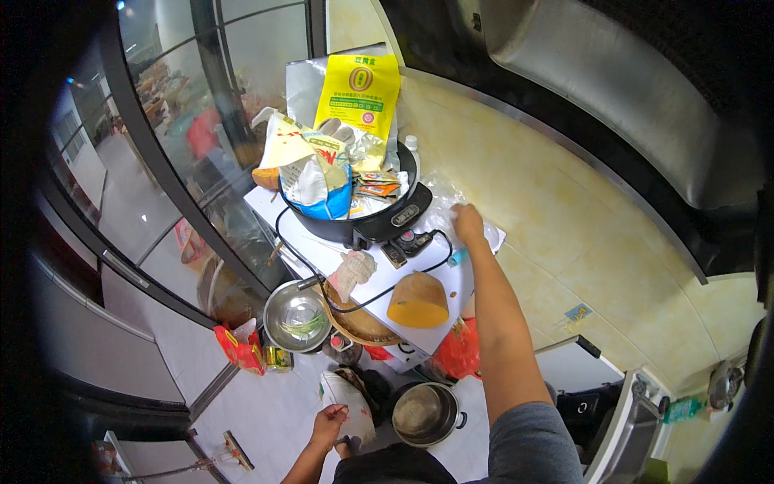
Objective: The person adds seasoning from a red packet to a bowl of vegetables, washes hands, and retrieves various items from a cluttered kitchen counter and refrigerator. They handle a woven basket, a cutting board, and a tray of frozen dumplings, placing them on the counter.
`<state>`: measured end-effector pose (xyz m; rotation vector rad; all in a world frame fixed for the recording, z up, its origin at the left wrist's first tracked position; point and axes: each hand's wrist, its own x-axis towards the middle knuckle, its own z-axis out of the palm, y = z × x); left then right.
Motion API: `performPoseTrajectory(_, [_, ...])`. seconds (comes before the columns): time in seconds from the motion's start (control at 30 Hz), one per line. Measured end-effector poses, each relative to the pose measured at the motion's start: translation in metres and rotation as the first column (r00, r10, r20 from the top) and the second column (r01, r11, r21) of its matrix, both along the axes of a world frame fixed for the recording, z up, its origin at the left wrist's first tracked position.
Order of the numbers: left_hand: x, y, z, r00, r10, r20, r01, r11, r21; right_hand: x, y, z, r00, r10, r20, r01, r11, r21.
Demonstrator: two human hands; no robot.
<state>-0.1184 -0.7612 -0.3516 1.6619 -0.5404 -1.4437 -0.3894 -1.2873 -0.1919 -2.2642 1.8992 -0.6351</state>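
Note:
My right hand (468,224) reaches to clear plastic bags (440,196) at the far right of a white table (375,290); its fingertips touch the plastic, and whether they grip it I cannot tell. Left of it stands a black electric pan (326,227) filled with packets, a crumpled white and blue bag (314,175) and a yellow bag (361,91). A cut piece of pumpkin (418,299), a pale cloth (354,272) and a black plug with its cord (410,245) lie on the table. Low in the view, my left hand (331,420) hangs near a white sack (347,402), its fingers curled; their contents are hidden.
On the floor are a steel basin (297,317) with green stalks, a steel pot (426,414), a red bag (242,348) and a jar (278,359). A woven basket (357,327) sits under the table's edge. Glass doors (175,121) stand left, a tiled wall (544,206) right.

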Motion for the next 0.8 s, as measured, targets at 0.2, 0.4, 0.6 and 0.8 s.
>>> performPoseTrajectory(0.2, [-0.022,-0.024,0.035,1.0,-0.01,0.013,0.01,0.999,-0.042,-0.021,-0.006,0.063,0.598,-0.004,0.801,0.321,0.918,-0.234])
performPoseTrajectory(0.4, [-0.059,-0.068,0.121,0.995,-0.097,0.004,0.097,0.99,-0.105,-0.061,0.092,0.151,0.197,0.326,0.925,0.271,0.888,-0.371])
performPoseTrajectory(0.6, [-0.123,-0.099,0.208,0.816,-0.377,-0.438,0.225,0.905,-0.36,-0.103,0.295,0.137,0.628,0.232,0.742,0.202,0.873,-0.444])
performPoseTrajectory(0.8, [-0.164,-0.107,0.213,0.712,-0.361,-0.603,0.378,0.92,-0.104,-0.104,0.447,0.066,0.682,0.336,0.65,-0.366,0.926,-0.095])
